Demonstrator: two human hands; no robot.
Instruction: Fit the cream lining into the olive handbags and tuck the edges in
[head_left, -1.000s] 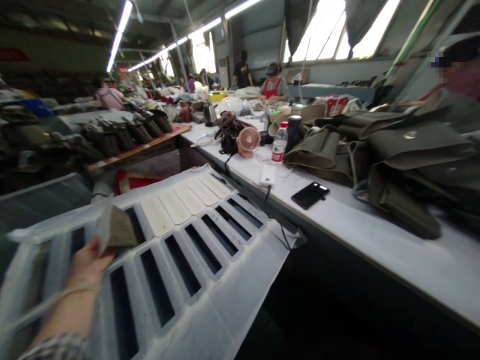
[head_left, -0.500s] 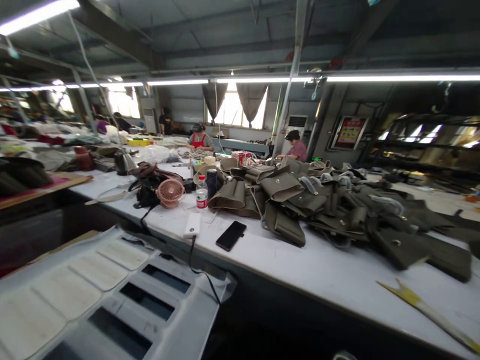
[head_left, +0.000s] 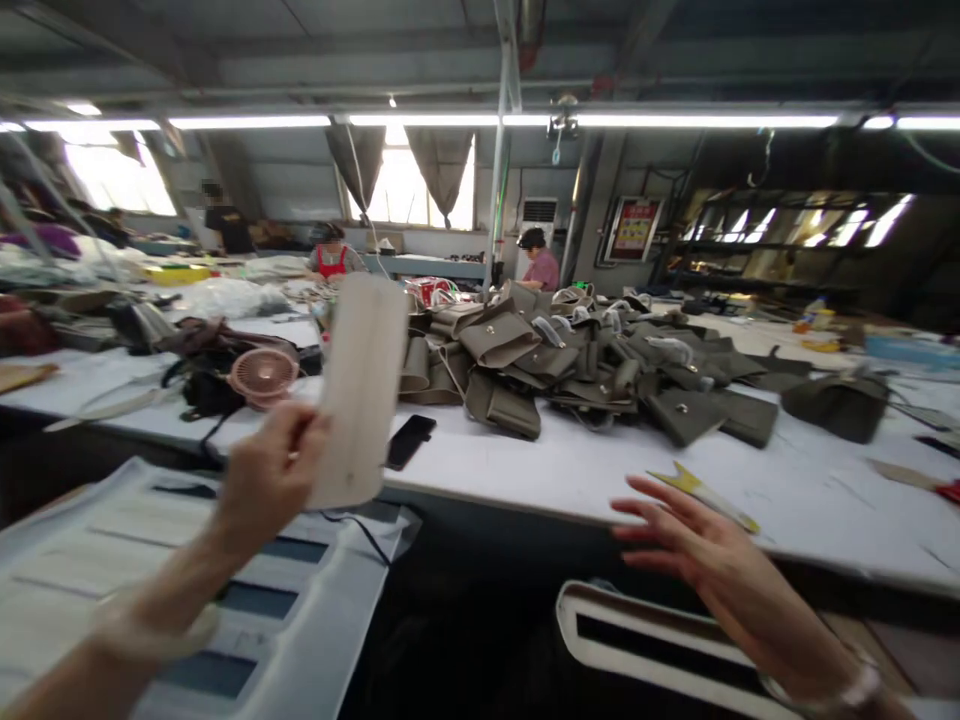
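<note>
the left hand (head_left: 274, 460) pinches an off-white, round-cornered rectangular panel (head_left: 364, 390) by one edge, probably sparing its face, before a long white tabletop (head_left: 570, 480); the right hand (head_left: 690, 545), well apart, spreads empty fingers.

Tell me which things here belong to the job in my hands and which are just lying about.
Likely part of the job:
pale rounded-corner panel, held in the left hand
slotted white sheet bearing similar panels
white-rimmed slotted piece, near the open right hand

Probably just lying about:
pink fan
black smartphone
olive-grey pouches, untouched, though possibly related
</note>
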